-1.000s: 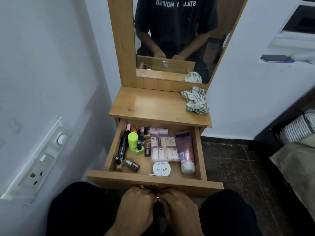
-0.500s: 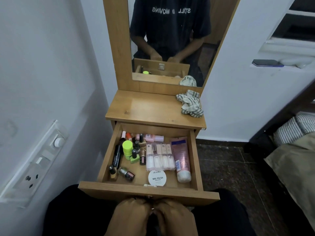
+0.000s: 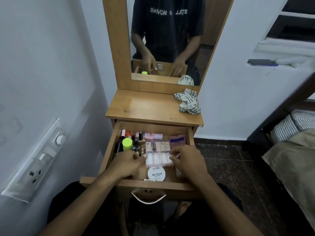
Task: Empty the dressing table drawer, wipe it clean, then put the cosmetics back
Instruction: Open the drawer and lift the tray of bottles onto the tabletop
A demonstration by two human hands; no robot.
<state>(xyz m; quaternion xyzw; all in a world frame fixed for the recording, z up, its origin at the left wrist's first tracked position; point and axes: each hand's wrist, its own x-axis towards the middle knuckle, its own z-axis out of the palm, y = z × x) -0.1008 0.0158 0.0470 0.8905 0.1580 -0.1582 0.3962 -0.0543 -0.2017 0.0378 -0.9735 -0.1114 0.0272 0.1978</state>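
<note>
Head view shows both hands gone from the handle into the open drawer [image 3: 190,138], left hand [image 3: 127,165] and right hand [image 3: 186,161] each pinching an end of the clear case [image 3: 158,155] lying mid-drawer, so emptying has only begun.

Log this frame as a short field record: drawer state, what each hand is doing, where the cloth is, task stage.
drawer: pulled open, cosmetics inside
left hand: inside the drawer, fingertips at the left edge of the clear pack of pink tubes
right hand: inside the drawer, fingers curled at the pack's right edge
grip: pack looks pinched from both sides; not yet lifted
striped cloth: bunched on the tabletop, right rear corner
nail polish tin: front of drawer, untouched
stage: emptying barely begun
</note>
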